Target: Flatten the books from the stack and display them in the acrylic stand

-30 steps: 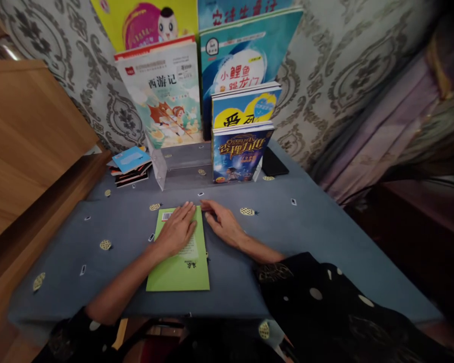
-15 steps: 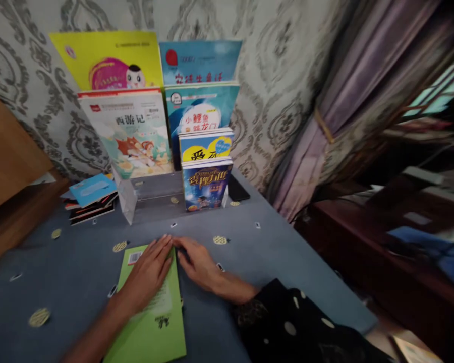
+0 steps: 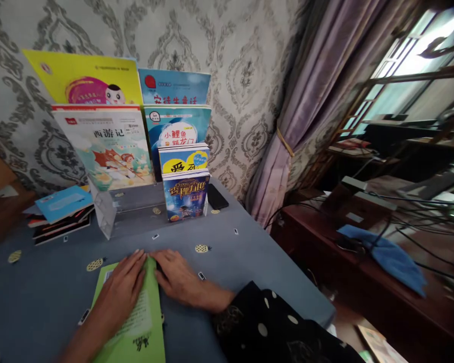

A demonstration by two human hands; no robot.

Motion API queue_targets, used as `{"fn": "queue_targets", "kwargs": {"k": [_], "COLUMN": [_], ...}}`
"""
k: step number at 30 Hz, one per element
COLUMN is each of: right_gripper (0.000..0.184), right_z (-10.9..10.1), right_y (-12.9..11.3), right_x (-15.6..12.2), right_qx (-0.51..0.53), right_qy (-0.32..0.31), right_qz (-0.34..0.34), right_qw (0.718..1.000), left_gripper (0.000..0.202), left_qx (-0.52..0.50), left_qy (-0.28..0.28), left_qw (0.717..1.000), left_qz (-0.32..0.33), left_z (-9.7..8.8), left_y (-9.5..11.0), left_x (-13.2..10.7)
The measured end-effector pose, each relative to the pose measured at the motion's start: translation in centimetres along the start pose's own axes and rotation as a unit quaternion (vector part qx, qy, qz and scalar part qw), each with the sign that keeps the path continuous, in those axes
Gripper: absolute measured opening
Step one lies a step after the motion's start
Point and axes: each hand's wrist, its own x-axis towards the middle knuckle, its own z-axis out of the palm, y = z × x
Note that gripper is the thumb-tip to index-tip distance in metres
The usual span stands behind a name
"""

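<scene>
A green book [image 3: 156, 322] lies face down on the blue cloth, its back cover showing a pale block of small print. My left hand [image 3: 125, 280] rests flat across the upper part of the cover, fingers stretched out and covering part of a white label. At the top right corner, my right hand [image 3: 177, 276] touches the book's edge with its fingertips, the thumb apart from the fingers. Both sets of fingertips nearly meet at that corner. Beyond the hands, a blue storybook [image 3: 187, 199] stands in front of a yellow-and-blue book [image 3: 181, 159].
Behind stand a white picture book [image 3: 113, 148], a yellow book [image 3: 83, 75] and teal books [image 3: 177, 121] in a rack [image 3: 105, 217]. Loose booklets [image 3: 64, 204] are stacked left. A black phone [image 3: 216, 196] lies beside the rack. Right are a curtain [image 3: 276, 131] and a cluttered reddish cabinet [image 3: 310, 237].
The view has swung to the right, so the books and table sit further left and more of the window and cabinet shows. Both hands stay at the same place on the green book.
</scene>
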Motion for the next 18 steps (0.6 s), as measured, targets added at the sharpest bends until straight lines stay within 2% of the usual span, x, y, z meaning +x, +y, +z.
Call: {"fn": "queue_targets", "kwargs": {"k": [3, 9, 12, 15, 18], "right_gripper": [0.035, 0.034, 0.035, 0.036, 0.038], "right_z": [0.3, 0.7, 0.7, 0.7, 0.8], "right_y": [0.5, 1.7, 2.1, 2.4, 2.5], "right_x": [0.3, 0.7, 0.8, 0.8, 0.8], "right_qx": [0.009, 0.061, 0.084, 0.095, 0.108], "right_qy": [-0.003, -0.004, -0.004, -0.003, -0.001], "right_qz": [0.004, 0.006, 0.004, 0.003, 0.005], "right_qw": [1.0, 0.998, 0.996, 0.995, 0.994], "left_gripper": [0.046, 0.047, 0.045, 0.045, 0.046], "left_qx": [-0.001, 0.02, 0.021, 0.014, 0.003], "left_qy": [-0.02, -0.088, -0.095, -0.096, -0.116], "left_qw": [0.999, 0.989, 0.985, 0.986, 0.989], "left_qz": [-0.029, -0.115, -0.144, -0.134, -0.093], "left_z": [-1.0, -4.2, -4.9, -4.9, -4.7], "left_y": [0.1, -0.2, -0.7, -0.8, -0.5], "left_x": [0.1, 0.2, 0.1, 0.0, 0.1]}}
